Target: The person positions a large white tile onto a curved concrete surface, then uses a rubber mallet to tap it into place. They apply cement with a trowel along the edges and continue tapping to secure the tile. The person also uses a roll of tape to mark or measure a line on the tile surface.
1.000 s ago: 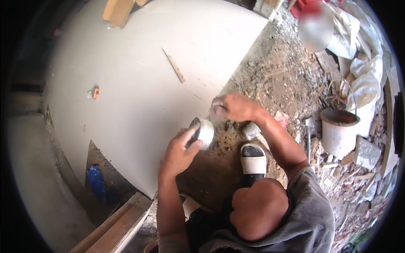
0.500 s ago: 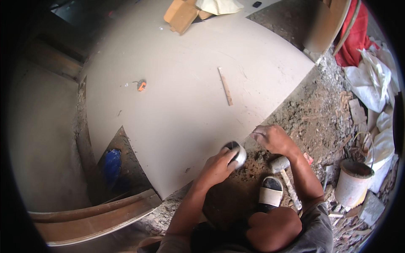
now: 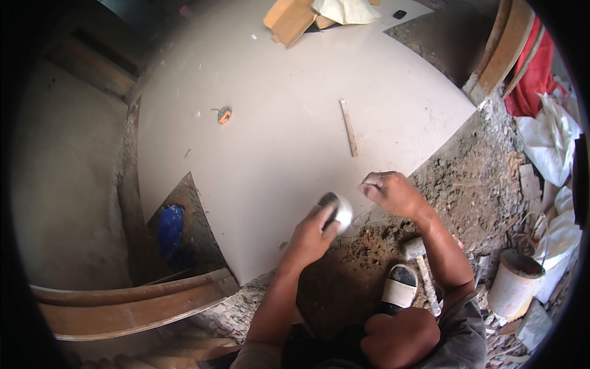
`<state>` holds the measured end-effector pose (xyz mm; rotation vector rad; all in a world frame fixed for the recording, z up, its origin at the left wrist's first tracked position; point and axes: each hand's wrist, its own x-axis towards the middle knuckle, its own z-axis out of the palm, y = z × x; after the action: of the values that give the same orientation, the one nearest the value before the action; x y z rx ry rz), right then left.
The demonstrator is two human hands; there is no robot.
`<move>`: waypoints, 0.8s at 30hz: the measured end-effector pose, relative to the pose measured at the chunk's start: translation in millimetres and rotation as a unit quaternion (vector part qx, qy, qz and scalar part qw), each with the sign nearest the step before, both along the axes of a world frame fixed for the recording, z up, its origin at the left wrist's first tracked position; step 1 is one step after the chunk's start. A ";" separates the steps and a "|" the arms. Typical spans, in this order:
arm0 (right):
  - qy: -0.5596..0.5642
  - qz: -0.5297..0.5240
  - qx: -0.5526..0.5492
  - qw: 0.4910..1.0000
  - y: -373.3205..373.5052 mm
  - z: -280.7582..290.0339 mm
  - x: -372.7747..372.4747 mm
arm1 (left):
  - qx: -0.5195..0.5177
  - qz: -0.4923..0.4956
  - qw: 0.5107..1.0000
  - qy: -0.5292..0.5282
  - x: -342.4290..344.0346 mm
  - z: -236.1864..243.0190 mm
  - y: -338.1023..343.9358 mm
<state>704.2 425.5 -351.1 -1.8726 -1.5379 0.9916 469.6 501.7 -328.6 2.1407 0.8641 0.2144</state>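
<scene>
My left hand is closed round a white, round roll with a dark middle; motion blur hides whether it is tape or line. To its right, my right hand has fingers pinched together, and anything between them is too small to see. Both hands hover over the near edge of a large pale floor slab, apart from each other. A thin wooden strip lies on the slab beyond them. Farther left on it rests an orange and black tape measure.
A mallet lies on dirt beside my sandalled foot. At right stand a dirty bucket, white sacks and rubble. Curved wooden boards edge the left; a blue object sits in the slab's notch. Opened cardboard lies far off.
The view has shifted, so the scene sits farther right. Both hands have moved a little leftward and farther over the slab, the roll still in my left hand.
</scene>
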 end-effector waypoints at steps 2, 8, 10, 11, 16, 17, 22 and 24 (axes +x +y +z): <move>0.036 0.072 0.050 0.995 1.5 2.3 -19.2 | -0.061 0.177 0.967 -0.171 6.1 -12.9 5.7; 0.007 0.139 0.000 0.990 17.7 -25.4 -44.2 | -0.385 0.158 0.848 -0.329 -29.5 -17.9 19.0; -0.144 0.041 -0.038 0.988 31.8 -21.7 -20.6 | -0.320 0.033 0.938 -0.133 -45.0 -17.9 22.6; -0.158 0.047 0.005 0.986 33.3 -17.9 -15.6 | -0.272 -0.012 0.960 -0.069 -49.0 -21.5 24.0; -0.108 0.063 0.037 0.992 26.9 -7.0 -21.7 | -0.248 -0.013 0.967 0.056 -56.1 -50.3 29.7; -0.085 0.063 0.032 0.994 23.8 -11.7 -33.8 | -0.281 -0.022 0.960 0.007 -57.4 -53.6 28.8; 0.219 0.075 0.129 0.964 6.4 -48.6 -97.7 | -0.454 -0.009 0.884 -0.110 -77.3 -35.5 24.6; 0.390 0.046 0.151 0.907 -0.1 -56.1 -102.2 | -0.417 0.006 0.890 -0.185 -83.7 -21.4 26.9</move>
<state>601.9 425.4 -407.2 -0.9942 -1.1884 1.2523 386.0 528.6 -350.0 1.2331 0.5858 0.1982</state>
